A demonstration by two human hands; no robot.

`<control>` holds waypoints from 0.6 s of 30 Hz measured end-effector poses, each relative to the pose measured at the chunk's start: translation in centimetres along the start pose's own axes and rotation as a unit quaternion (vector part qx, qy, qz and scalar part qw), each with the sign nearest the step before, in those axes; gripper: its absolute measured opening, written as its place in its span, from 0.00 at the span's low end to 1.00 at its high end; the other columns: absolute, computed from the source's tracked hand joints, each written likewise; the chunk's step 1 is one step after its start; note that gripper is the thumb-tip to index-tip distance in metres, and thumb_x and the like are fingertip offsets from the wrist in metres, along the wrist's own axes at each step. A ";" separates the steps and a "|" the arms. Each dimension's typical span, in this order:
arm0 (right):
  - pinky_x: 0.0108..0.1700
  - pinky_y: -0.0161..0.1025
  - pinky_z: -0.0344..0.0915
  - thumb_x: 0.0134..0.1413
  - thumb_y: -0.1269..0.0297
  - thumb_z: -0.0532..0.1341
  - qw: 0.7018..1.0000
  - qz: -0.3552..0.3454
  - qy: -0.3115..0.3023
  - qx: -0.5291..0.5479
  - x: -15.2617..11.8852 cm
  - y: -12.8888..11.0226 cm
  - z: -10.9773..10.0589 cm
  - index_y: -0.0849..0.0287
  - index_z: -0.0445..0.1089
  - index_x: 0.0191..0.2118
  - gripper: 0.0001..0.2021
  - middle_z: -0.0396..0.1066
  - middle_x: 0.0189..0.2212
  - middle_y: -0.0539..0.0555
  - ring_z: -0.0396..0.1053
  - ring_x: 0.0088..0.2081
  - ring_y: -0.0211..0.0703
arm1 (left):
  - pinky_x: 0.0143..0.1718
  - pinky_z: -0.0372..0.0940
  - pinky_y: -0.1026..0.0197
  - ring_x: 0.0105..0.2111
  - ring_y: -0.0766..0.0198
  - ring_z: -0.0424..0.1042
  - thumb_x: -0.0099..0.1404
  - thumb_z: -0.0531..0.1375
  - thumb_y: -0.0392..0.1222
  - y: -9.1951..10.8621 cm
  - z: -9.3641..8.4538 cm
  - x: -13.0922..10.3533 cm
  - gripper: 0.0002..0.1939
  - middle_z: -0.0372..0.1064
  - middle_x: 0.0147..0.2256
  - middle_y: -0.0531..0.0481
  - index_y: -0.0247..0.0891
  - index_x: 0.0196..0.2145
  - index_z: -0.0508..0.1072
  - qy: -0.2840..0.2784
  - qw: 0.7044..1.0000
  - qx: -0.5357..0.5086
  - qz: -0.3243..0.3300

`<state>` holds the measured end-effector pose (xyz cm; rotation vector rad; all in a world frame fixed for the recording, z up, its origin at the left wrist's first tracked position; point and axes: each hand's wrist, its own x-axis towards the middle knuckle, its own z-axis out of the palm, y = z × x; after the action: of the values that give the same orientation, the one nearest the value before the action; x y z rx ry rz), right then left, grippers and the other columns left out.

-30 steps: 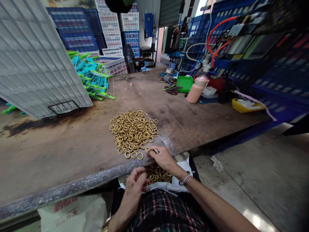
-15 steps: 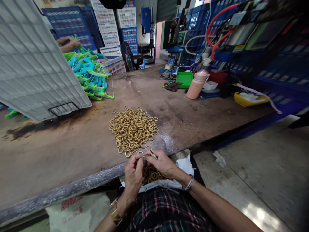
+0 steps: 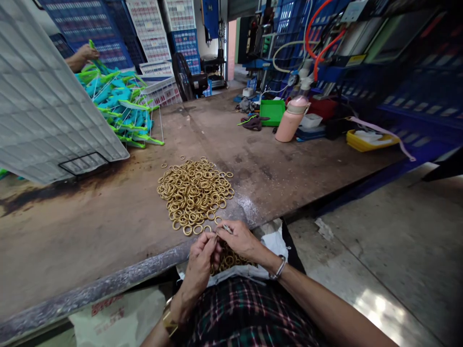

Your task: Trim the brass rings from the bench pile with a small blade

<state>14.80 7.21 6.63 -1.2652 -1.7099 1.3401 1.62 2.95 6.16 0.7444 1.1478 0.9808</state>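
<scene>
Grip of left hand (image 3: 198, 255): fingertips together; contents, cannot tell. Rings (image 3: 195, 193) heaped on desk (image 3: 119, 231), just beyond. Right hand (image 3: 241, 238): clamped on tool (image 3: 227, 229), fingertips meeting the left's. Best practice: pinch steady, low over bag (image 3: 275, 242), tool tip clear of skin.

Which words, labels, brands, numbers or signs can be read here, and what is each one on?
None can be read with certainty.
Red print on the pale sack under the table edge: too blurred.
Yellow label on the machine at upper right: too small.
Round gauge by the hoses: any markings too small.
</scene>
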 end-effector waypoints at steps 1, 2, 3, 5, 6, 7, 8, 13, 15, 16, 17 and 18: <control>0.26 0.29 0.54 0.54 0.62 0.51 1.000 -0.001 0.000 0.011 0.0 0.0 -0.1 0.63 0.68 0.28 0.13 0.65 0.20 0.46 0.58 0.23 0.32 | 0.15 0.49 0.71 0.16 0.75 0.55 0.56 0.57 0.52 0.0 0.0 0.0 0.14 0.59 0.21 0.58 0.37 0.28 0.63 -0.002 1.000 -0.004 0.000; 0.27 0.29 0.55 0.55 0.62 0.50 1.000 -0.002 0.004 0.020 0.1 0.0 -0.1 0.63 0.68 0.28 0.13 0.66 0.21 0.47 0.59 0.24 0.32 | 0.15 0.49 0.71 0.16 0.75 0.55 0.56 0.57 0.52 0.1 0.0 0.0 0.14 0.59 0.21 0.58 0.37 0.28 0.63 -0.003 1.000 -0.007 0.000; 0.28 0.29 0.56 0.55 0.63 0.49 1.000 -0.001 0.013 0.022 0.1 0.1 -0.2 0.63 0.68 0.29 0.13 0.67 0.22 0.48 0.61 0.24 0.33 | 0.15 0.49 0.71 0.16 0.75 0.55 0.57 0.57 0.52 0.1 0.0 0.0 0.14 0.59 0.21 0.58 0.37 0.28 0.63 -0.006 1.000 -0.009 0.001; 0.29 0.30 0.57 0.55 0.65 0.49 0.999 0.000 0.038 -0.003 0.1 0.3 -0.2 0.63 0.68 0.31 0.12 0.68 0.23 0.49 0.62 0.25 0.34 | 0.15 0.50 0.71 0.16 0.75 0.55 0.57 0.57 0.51 0.2 0.1 0.1 0.14 0.59 0.21 0.58 0.37 0.28 0.63 -0.007 1.000 -0.012 0.005; 0.29 0.30 0.56 0.55 0.66 0.49 0.998 -0.005 0.046 -0.031 0.1 0.4 -0.2 0.62 0.68 0.32 0.12 0.68 0.23 0.49 0.62 0.24 0.34 | 0.15 0.50 0.71 0.16 0.75 0.55 0.57 0.57 0.51 0.2 0.1 0.1 0.14 0.59 0.21 0.58 0.37 0.28 0.63 -0.005 1.000 -0.011 0.006; 0.29 0.31 0.56 0.54 0.68 0.49 0.996 -0.016 0.048 -0.069 0.0 0.5 -0.2 0.62 0.68 0.31 0.11 0.68 0.23 0.49 0.62 0.24 0.34 | 0.15 0.50 0.71 0.16 0.75 0.55 0.57 0.57 0.52 0.2 0.1 0.1 0.14 0.59 0.21 0.58 0.37 0.28 0.63 -0.001 1.000 -0.008 0.006; 0.29 0.31 0.55 0.53 0.69 0.49 0.992 -0.031 0.042 -0.112 -0.1 0.6 -0.1 0.61 0.67 0.31 0.10 0.68 0.23 0.49 0.61 0.24 0.35 | 0.15 0.50 0.72 0.16 0.75 0.55 0.57 0.57 0.52 0.2 0.1 0.2 0.14 0.59 0.21 0.58 0.37 0.28 0.63 0.003 1.000 -0.003 0.007; 0.30 0.33 0.52 0.46 0.75 0.51 0.947 -0.078 -0.016 -0.311 -0.7 0.8 0.4 0.60 0.66 0.31 0.08 0.68 0.26 0.52 0.62 0.28 0.38 | 0.15 0.50 0.72 0.16 0.76 0.55 0.57 0.56 0.53 0.2 -0.1 0.3 0.15 0.60 0.21 0.58 0.37 0.28 0.63 0.017 1.000 0.021 0.014; 0.31 0.33 0.52 0.47 0.75 0.51 0.932 -0.072 -0.034 -0.353 -0.7 0.6 0.5 0.60 0.66 0.33 0.09 0.69 0.29 0.53 0.64 0.29 0.38 | 0.15 0.50 0.72 0.16 0.76 0.55 0.57 0.57 0.53 0.2 -0.2 0.3 0.15 0.60 0.20 0.58 0.37 0.29 0.63 0.021 0.999 0.025 0.016; 0.31 0.34 0.52 0.47 0.75 0.51 0.927 -0.065 -0.042 -0.367 -0.7 0.5 0.5 0.61 0.66 0.35 0.10 0.70 0.29 0.54 0.64 0.29 0.39 | 0.15 0.50 0.72 0.15 0.75 0.55 0.56 0.57 0.53 0.2 -0.2 0.3 0.15 0.60 0.20 0.58 0.37 0.29 0.63 0.024 0.999 0.028 0.016; 0.31 0.34 0.52 0.48 0.74 0.51 0.923 -0.056 -0.050 -0.378 -0.7 0.3 0.5 0.61 0.66 0.36 0.10 0.70 0.30 0.54 0.65 0.29 0.39 | 0.15 0.50 0.72 0.15 0.75 0.55 0.56 0.57 0.54 0.2 -0.2 0.3 0.16 0.60 0.20 0.58 0.37 0.29 0.63 0.027 0.999 0.031 0.017; 0.31 0.34 0.53 0.48 0.74 0.50 0.919 -0.046 -0.056 -0.388 -0.6 0.2 0.5 0.61 0.66 0.37 0.11 0.70 0.31 0.55 0.65 0.30 0.40 | 0.15 0.50 0.72 0.15 0.75 0.55 0.56 0.57 0.54 0.2 -0.2 0.3 0.16 0.60 0.20 0.58 0.37 0.28 0.63 0.029 0.999 0.036 0.017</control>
<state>14.61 6.42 6.35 -1.4957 -2.4760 0.6804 1.45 3.28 6.21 0.8001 1.2303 1.0003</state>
